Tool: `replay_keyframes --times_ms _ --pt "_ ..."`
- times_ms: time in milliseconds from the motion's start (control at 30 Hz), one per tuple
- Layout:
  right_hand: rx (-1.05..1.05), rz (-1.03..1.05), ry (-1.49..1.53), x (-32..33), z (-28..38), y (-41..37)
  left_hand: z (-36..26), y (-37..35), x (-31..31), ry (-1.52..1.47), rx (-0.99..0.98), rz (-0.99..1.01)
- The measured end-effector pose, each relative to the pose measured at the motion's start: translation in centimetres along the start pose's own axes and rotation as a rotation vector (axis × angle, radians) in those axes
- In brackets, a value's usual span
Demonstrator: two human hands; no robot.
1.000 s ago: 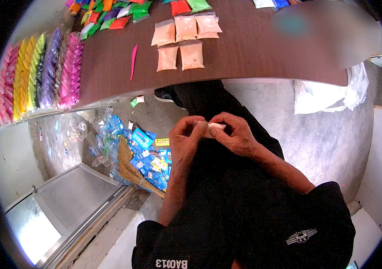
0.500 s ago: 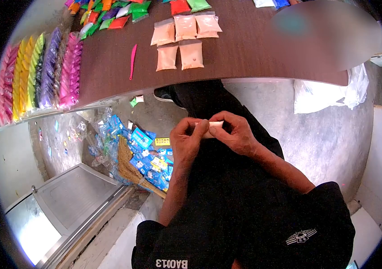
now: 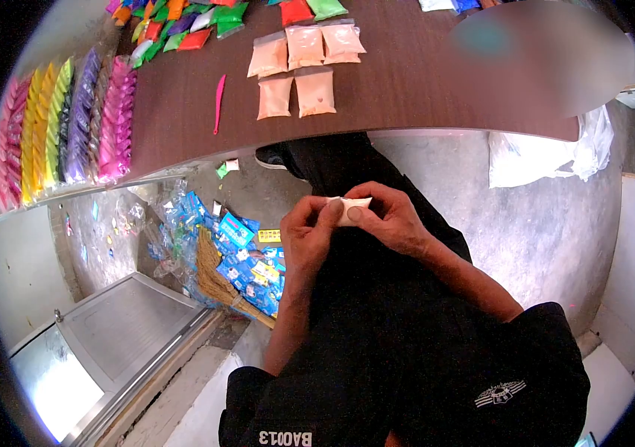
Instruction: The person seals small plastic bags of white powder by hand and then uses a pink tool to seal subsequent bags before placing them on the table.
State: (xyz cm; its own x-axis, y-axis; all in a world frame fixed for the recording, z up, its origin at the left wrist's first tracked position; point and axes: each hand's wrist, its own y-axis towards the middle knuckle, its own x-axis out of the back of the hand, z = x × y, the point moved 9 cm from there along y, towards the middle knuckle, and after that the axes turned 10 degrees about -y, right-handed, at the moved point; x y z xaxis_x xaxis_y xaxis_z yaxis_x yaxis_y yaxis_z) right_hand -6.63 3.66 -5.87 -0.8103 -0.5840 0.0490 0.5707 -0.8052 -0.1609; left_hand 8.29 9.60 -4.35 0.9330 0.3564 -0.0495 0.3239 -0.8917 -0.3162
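Note:
Above my lap, both hands pinch a small pale peach packet (image 3: 348, 214) between thumbs and fingers. My left hand (image 3: 308, 226) grips its left end, and my right hand (image 3: 390, 222) has its right side, the thumb pressed on the front. Fingers cover much of the packet. Beyond the hands, several peach packets (image 3: 305, 46) in clear bags lie in two rows on the brown table (image 3: 399, 82). A pink plastic knife (image 3: 220, 104) rests to their left.
Rows of coloured packets (image 3: 79, 123) line the table's left end, with a mixed pile (image 3: 191, 22) behind. On the floor are a straw broom (image 3: 217, 272), blue wrappers (image 3: 239, 257) and a white plastic bag (image 3: 530, 160). A metal-framed door panel (image 3: 124, 320) stands lower left.
My thumbs and fingers have shifted slightly on the packet, and a little more of its front shows. Both hands remain in nearly the same place; the table things have not visibly moved.

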Motion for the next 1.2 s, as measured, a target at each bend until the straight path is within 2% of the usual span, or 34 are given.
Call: replay_keyframes --times_ms 133,200,267,367,500,600,667,833,900,1000,1200 --pt "-0.078 0.074 -0.065 -0.1 -0.2 -0.2 -1.0 0.0 0.1 0.115 -0.038 -0.034" --pt "0.000 -0.054 -0.037 0.7 -0.1 -0.3 -1.1 0.0 0.0 0.128 -0.039 -0.024" --pt "-0.020 -0.066 -0.024 1.0 -0.1 -0.4 -0.5 0.0 -0.7 -0.051 0.026 0.000" --pt "-0.053 -0.073 0.017 1.2 -0.5 -0.5 0.1 0.1 -0.9 -0.030 0.082 0.031" --pt "-0.059 -0.045 0.064 0.8 -0.1 -0.4 -0.3 0.1 -0.7 -0.014 0.042 0.023" --pt "0.005 -0.049 0.077 0.3 0.3 -0.2 -1.2 0.1 -0.4 0.065 -0.014 0.027" --pt "-0.036 -0.006 0.061 0.3 0.4 -0.2 -1.6 0.1 -0.3 0.178 -0.024 0.029" --pt "-0.077 -0.002 -0.020 0.5 -0.6 -0.2 -0.7 0.2 -0.3 0.032 0.018 0.026" --pt "-0.174 -0.057 0.118 0.9 -1.3 -0.4 -0.4 0.2 -0.5 -0.025 0.010 0.030" --pt "-0.209 -0.027 0.101 0.6 -1.6 -0.2 0.6 0.4 -0.1 -0.076 0.067 0.018" --pt "-0.143 0.030 0.039 -0.6 -0.1 0.2 0.6 0.5 0.9 -0.077 0.104 0.059"
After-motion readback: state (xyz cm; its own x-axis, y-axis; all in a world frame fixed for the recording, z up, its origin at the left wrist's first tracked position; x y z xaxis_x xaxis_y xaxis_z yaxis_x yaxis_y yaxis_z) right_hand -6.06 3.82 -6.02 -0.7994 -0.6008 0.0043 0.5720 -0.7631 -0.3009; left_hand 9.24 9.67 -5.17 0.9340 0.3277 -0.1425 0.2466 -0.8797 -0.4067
